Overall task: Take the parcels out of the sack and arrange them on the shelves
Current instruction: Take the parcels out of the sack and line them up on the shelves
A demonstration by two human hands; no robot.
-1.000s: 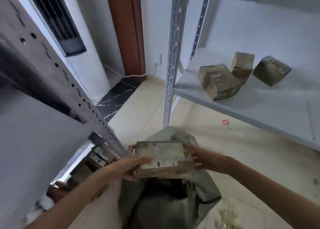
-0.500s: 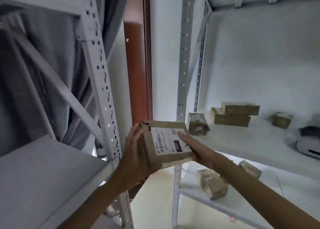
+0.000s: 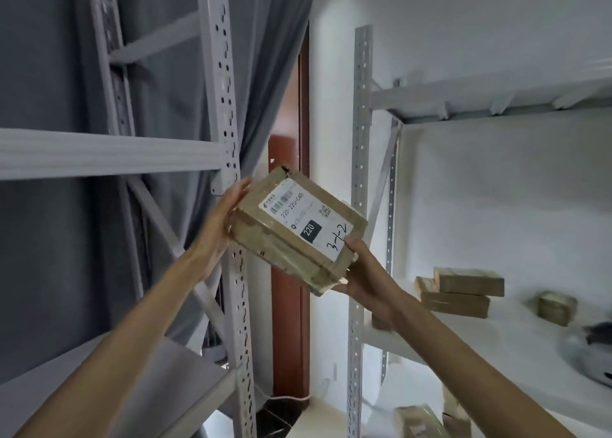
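I hold a taped brown cardboard parcel [image 3: 291, 235] in the air between two shelf racks. Its white label reads "220" and has "3-1-2" handwritten on it. My left hand [image 3: 220, 222] grips its left side. My right hand [image 3: 359, 272] supports its lower right corner, thumb on the label. The parcel is tilted, label side facing me. The sack is out of view.
A grey metal rack [image 3: 228, 139] stands at left with a bare shelf [image 3: 165, 371] below my left arm. The right rack's shelf [image 3: 496, 345] carries two stacked parcels [image 3: 463, 288], a small parcel [image 3: 558, 306] and a round white-and-dark object [image 3: 592, 354]. More parcels [image 3: 417, 421] lie on a lower shelf.
The parcel came up out of the sack to chest height and now higher still. It has turned so the label tilts toward me. The view has lifted from the floor to the racks.
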